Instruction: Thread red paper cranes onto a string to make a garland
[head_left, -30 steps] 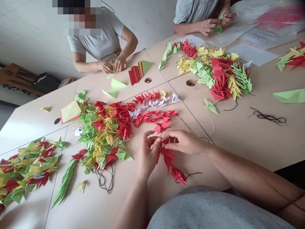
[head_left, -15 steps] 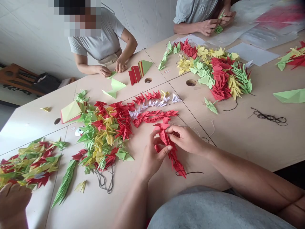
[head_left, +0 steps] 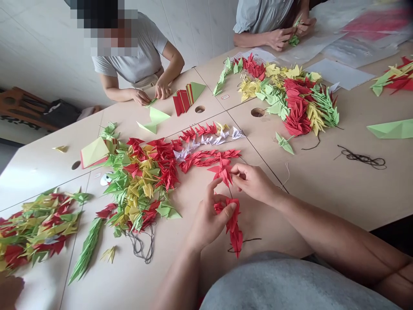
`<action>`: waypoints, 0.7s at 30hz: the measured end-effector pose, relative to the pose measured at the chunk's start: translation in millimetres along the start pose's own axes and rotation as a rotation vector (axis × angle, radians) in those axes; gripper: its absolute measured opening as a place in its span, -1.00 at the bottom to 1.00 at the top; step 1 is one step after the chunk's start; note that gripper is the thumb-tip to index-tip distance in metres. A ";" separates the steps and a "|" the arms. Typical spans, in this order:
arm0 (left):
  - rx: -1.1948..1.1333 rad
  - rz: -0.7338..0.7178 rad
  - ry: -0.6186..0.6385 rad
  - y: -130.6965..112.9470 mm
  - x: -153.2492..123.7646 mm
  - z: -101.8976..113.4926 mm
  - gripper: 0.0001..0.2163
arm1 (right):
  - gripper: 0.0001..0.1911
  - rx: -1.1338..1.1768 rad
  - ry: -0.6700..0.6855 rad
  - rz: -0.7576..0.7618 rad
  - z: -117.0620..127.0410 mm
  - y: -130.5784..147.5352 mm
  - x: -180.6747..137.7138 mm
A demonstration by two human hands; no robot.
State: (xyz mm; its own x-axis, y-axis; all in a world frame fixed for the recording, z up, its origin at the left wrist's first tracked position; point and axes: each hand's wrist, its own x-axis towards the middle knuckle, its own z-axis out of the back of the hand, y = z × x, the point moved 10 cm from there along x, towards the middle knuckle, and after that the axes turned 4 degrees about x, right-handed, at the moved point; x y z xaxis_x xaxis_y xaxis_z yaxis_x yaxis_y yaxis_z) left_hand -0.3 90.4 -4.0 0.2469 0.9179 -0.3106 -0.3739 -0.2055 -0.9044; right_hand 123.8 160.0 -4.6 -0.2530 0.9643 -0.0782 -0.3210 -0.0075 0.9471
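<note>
A short strand of red paper cranes (head_left: pixel 234 226) on a dark thread lies in front of me on the beige table (head_left: pixel 322 185). My left hand (head_left: pixel 211 217) is closed, pinching the top of that stack. My right hand (head_left: pixel 253 181) is closed too, pinching the thread just below a single red crane (head_left: pixel 222 171) that stands apart above the stack. The bare dark thread shows between the two hands. The thread's tail curls out at the strand's lower end.
A big heap of red, green and yellow cranes (head_left: pixel 142 181) lies left of my hands, with finished strands of red and white cranes (head_left: pixel 209 142) behind. Another heap (head_left: pixel 290 99) sits at the back right, a dark thread coil (head_left: pixel 363 158) to the right. Two other people fold paper across the table.
My right hand has slid one red crane up the thread, away from the stack. My left hand has moved lower and gathered the stack. A hand at the bottom left has mostly withdrawn.
</note>
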 end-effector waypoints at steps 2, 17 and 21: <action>0.078 -0.035 -0.105 1.1 1.9 9.5 -0.51 | -0.85 -0.019 0.022 0.033 -3.8 4.1 -1.8; 0.241 -0.255 -0.354 -13.5 0.8 34.2 -0.82 | -0.91 -0.031 0.209 0.120 -19.0 16.3 -6.3; 0.092 -0.158 -0.332 -1.5 4.3 37.5 -0.81 | -0.91 -0.018 0.262 0.141 -23.0 17.3 -7.5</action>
State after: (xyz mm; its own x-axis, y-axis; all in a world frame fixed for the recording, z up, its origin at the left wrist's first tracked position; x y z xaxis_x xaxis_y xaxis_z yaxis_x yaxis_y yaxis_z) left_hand -32.2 107.3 7.0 0.0106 0.9990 -0.0442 -0.4368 -0.0352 -0.8989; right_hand 99.2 146.6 5.2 -0.5229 0.8520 -0.0259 -0.2814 -0.1438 0.9488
